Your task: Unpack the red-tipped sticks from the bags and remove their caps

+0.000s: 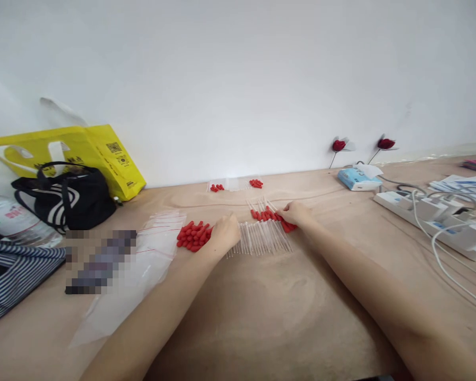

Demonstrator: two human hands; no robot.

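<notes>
My left hand (227, 232) is closed in a pinch at the left end of a row of thin clear sticks (262, 238); whatever its fingertips hold is hidden. Just left of it lies a pile of small red rubbery bulbs (193, 236). Behind the row, several sticks with red bulbs (264, 214) on them lie side by side, pointing away from me. My right hand (296, 213) is at their right end, its fingers pinched against the red pieces; what lies between the fingertips is too small to make out.
Small clear bags with red pieces (217, 188) lie by the wall. Clear zip bags (154, 248) and a blurred-out object (103, 262) are at left, near a black bag (69, 198) and yellow bag (115, 159). Right are a tissue pack (358, 180) and a cabled power strip (396, 203).
</notes>
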